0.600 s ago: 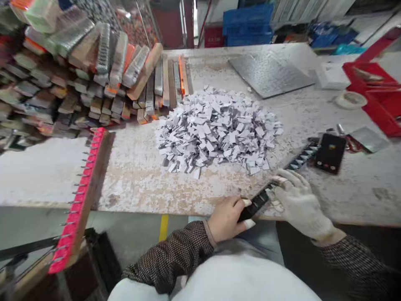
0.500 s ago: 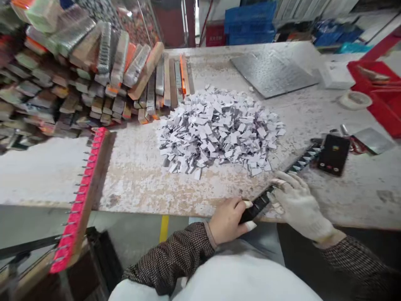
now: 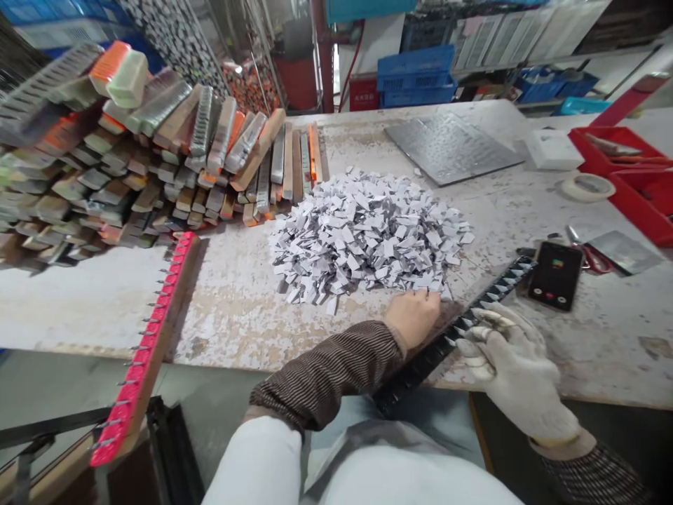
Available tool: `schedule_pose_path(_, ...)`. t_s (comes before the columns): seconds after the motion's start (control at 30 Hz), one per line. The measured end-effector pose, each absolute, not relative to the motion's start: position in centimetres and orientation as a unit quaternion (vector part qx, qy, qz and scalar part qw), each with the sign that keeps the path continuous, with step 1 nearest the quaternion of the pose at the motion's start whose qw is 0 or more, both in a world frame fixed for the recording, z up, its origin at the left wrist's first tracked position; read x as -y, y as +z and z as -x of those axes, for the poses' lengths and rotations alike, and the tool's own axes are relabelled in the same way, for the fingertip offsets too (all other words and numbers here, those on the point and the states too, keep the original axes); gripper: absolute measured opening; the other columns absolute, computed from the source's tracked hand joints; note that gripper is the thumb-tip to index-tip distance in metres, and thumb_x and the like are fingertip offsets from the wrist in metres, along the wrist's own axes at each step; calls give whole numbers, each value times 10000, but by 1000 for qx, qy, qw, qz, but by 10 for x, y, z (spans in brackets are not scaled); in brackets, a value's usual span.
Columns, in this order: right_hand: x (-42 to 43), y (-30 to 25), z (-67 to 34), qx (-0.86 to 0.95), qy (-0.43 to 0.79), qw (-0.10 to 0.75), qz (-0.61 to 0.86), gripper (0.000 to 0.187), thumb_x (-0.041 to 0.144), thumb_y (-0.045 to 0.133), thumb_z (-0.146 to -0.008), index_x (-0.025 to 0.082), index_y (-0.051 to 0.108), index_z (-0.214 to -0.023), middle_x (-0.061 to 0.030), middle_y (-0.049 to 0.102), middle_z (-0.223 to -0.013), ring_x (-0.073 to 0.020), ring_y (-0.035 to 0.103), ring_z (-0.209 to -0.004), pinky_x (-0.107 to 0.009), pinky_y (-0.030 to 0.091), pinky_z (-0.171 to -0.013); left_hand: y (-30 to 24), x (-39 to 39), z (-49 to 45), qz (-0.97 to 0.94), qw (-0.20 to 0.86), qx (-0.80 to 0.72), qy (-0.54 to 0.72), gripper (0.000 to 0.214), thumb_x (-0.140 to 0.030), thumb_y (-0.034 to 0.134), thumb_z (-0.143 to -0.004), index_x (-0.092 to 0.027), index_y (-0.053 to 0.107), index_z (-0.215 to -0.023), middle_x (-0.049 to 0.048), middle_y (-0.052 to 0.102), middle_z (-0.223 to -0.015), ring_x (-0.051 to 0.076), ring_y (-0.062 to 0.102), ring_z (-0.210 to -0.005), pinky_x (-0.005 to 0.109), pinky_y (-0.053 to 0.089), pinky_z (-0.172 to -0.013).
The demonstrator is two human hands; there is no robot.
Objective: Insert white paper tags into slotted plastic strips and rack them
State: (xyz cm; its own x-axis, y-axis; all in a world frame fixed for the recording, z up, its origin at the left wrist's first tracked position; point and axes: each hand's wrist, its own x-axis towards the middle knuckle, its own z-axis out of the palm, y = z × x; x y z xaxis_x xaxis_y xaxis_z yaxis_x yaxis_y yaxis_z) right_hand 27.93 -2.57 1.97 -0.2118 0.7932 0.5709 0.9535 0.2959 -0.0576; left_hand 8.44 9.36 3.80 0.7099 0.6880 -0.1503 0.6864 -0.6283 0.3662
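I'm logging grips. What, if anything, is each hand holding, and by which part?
The right hand touches the black strip near its middle; whether it grips is unclear. The left hand is at the white pieces; any hold is hidden.

I can read no words here; pale characters on the red rectangular box (image 3: 364, 94) at twelve o'clock blur.
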Motion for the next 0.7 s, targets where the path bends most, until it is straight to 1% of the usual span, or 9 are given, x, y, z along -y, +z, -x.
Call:
schedule_pose_path(0.07, 38, 18, -278, 744, -163, 271, 589, 138, 338, 723, -1041, 217, 658, -1028, -161, 744, -1314, -393, 658, -1407, -603, 549, -1191, 38, -104, -106, -902, 191, -387, -16, 249, -142, 443, -1150, -114, 628, -1314, 202, 728, -1269, 304, 745, -1223, 396, 631, -956)
schedule_pose_path(0.17, 58, 13, -280, 720, -162, 277, 616, 134, 347, 674, -1067, 223, 649, -1024, -161, 747, -1298, -400, 684, -1353, -590, 595, -1096, 30, -110, -121, -900, 192, -391, -32, 263, -159, 490, -1134, -89, 605, -1360, 233, 696, -1325, 314, 749, -1215, 400, 637, -938)
schedule_pose_path(0.27, 74, 6, -283, 694, -151, 288, 642, 177, 385, 621, -1093, 229, 643, -1015, -160, 750, -1276, -399, 705, -1295, -579, 616, -1023, 22, -113, -117, -899, 199, -386, -49, 302, -205, 576, -1110, -108, 594, -1396, 194, 715, -1287, 281, 772, -1124, 364, 632, -905)
schedule_pose_path(0.37, 81, 2, -285, 685, -139, 292, 653, 216, 428, 591, -1109, 238, 644, -1020, -142, 754, -1270, -367, 721, -1267, -533, 631, -988, 21, -117, -110, -906, 197, -371, -59, 272, -237, 636, -1087, -144, 653, -1342, 146, 742, -1217, 256, 773, -1071, 336, 614, -903)
schedule_pose_path(0.43, 80, 1, -284, 679, -139, 297, 657, 224, 444, 596, -1109, 245, 645, -1016, -125, 757, -1270, -348, 724, -1275, -505, 634, -992, 23, -121, -112, -914, 188, -357, -54, 238, -231, 605, -1101, -164, 694, -1311, 145, 736, -1262, 257, 750, -1134, 339, 598, -950)
schedule_pose_path(0.5, 78, 2, -283, 674, -142, 308, 657, 224, 445, 609, -1105, 250, 646, -1003, -111, 763, -1264, -333, 730, -1273, -490, 632, -1011, 27, -127, -122, -933, 159, -322, -28, 302, -216, 526, -1134, -205, 697, -1383, 145, 704, -1407, 268, 684, -1294, 364, 564, -1045)
schedule_pose_path(0.57, 76, 3, -282, 673, -147, 316, 653, 213, 435, 618, -1102, 252, 649, -999, -102, 768, -1267, -321, 734, -1272, -482, 629, -1026, 30, -135, -137, -962, 100, -255, -9, 377, -195, 459, -1157, -240, 681, -1458, 134, 676, -1513, 282, 600, -1420, 416, 513, -1126)
schedule_pose_path(0.63, 78, 3, -283, 676, -145, 316, 649, 197, 420, 616, -1103, 254, 656, -1005, -99, 769, -1283, -315, 731, -1283, -478, 628, -1037, 31, -143, -151, -981, 47, -188, -19, 368, -176, 454, -1157, -227, 732, -1392, 132, 730, -1452, 292, 603, -1403, 463, 476, -1143)
schedule_pose_path(0.7, 83, 3, -285, 675, -144, 310, 654, 212, 428, 591, -1110, 255, 661, -1011, -102, 769, -1296, -312, 729, -1288, -479, 629, -1037, 32, -151, -159, -987, 31, -152, -40, 312, -147, 503, -1133, -202, 795, -1232, 129, 794, -1305, 289, 649, -1311, 478, 459, -1131)
